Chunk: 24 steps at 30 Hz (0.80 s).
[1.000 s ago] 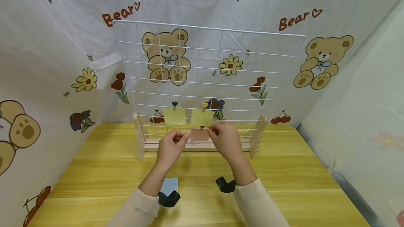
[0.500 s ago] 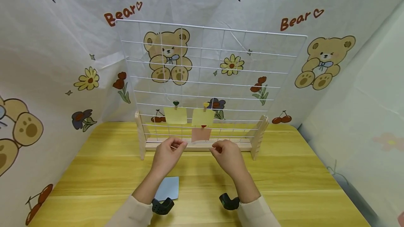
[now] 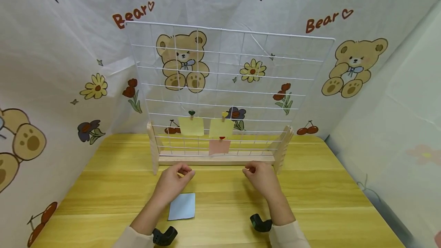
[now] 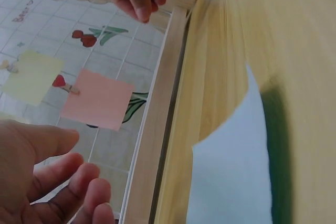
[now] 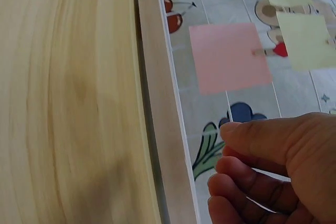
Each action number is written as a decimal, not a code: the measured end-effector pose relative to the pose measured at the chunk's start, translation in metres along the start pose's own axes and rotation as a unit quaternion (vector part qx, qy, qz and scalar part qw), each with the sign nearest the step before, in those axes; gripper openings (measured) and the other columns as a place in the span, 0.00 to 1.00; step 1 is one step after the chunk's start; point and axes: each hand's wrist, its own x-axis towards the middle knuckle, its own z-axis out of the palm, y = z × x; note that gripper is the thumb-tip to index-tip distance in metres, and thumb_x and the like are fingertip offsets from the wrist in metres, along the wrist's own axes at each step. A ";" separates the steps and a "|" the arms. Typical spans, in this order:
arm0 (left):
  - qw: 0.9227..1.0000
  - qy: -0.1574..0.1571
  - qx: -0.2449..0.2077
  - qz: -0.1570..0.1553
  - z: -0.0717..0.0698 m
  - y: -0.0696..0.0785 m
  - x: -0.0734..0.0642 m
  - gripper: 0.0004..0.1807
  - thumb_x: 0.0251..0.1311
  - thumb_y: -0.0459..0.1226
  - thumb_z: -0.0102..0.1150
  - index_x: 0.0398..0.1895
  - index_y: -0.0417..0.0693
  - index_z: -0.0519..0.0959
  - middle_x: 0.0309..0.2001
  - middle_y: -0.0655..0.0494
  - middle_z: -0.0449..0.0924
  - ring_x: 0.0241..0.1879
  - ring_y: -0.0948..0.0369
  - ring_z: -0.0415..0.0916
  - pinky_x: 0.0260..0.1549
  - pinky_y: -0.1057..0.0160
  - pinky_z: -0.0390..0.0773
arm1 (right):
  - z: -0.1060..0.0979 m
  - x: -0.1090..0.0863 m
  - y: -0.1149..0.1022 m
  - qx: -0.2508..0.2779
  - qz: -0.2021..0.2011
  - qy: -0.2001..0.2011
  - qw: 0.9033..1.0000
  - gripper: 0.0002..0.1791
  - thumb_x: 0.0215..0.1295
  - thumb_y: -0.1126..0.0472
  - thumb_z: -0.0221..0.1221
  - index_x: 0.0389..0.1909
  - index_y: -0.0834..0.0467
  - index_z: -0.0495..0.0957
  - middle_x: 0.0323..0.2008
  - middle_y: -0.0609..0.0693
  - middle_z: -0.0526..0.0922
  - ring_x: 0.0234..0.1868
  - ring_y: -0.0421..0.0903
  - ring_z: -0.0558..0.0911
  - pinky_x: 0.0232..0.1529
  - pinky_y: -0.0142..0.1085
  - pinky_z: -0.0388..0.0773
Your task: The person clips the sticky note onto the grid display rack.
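Observation:
A pink sticky note [image 3: 219, 147] hangs low on the white wire grid [image 3: 220, 53], held by a small clothespin with a red heart [image 5: 280, 49]. Above it, two yellow sticky notes [image 3: 191, 126] hang side by side, each under its own heart clip, one dark green and one yellow. My left hand [image 3: 173, 182] hovers over the table in front of the grid, fingers loosely curled around nothing. Just below it lies a light blue sticky note [image 3: 182, 206] with a lifted edge. Farther right, my right hand [image 3: 262, 179] is also in the air, loosely curled and holding nothing.
The grid stands in a wooden base [image 3: 220, 160] with notched uprights at both ends. A wood-grain table [image 3: 310, 194] spreads beneath. Behind and at the sides hangs a white cloth [image 3: 220, 10] printed with bears and flowers. Each wrist wears a black camera mount [image 3: 260, 223].
Both hands have let go of the pink note, drawn back toward me and moved apart. The pink note stays on the grid. The blue note has come fully into view.

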 end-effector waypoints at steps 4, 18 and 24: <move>0.999 -0.034 0.019 -0.008 -0.006 -0.003 -0.002 0.06 0.65 0.43 0.68 0.39 0.52 0.84 0.38 0.58 0.85 0.32 0.63 0.78 0.29 0.62 0.76 | -0.010 0.003 0.012 0.008 0.033 -0.010 0.999 0.09 0.64 0.60 0.69 0.41 0.59 0.88 0.30 0.50 0.87 0.27 0.41 0.78 0.31 0.37 0.76; 0.964 -0.161 0.212 -0.011 -0.032 -0.008 -0.013 0.17 0.48 0.40 0.80 0.38 0.46 0.81 0.39 0.52 0.78 0.36 0.57 0.71 0.38 0.55 0.75 | -0.049 -0.008 0.056 -0.018 0.115 -0.093 0.989 0.08 0.65 0.59 0.66 0.35 0.61 0.83 0.33 0.54 0.84 0.34 0.50 0.80 0.35 0.44 0.76; 0.952 -0.191 0.236 -0.031 -0.034 -0.005 -0.016 0.21 0.42 0.38 0.83 0.36 0.46 0.79 0.38 0.50 0.72 0.33 0.54 0.70 0.34 0.55 0.73 | -0.054 -0.014 0.059 -0.013 0.163 -0.165 0.973 0.16 0.56 0.58 0.72 0.22 0.58 0.74 0.20 0.48 0.73 0.24 0.46 0.71 0.25 0.36 0.65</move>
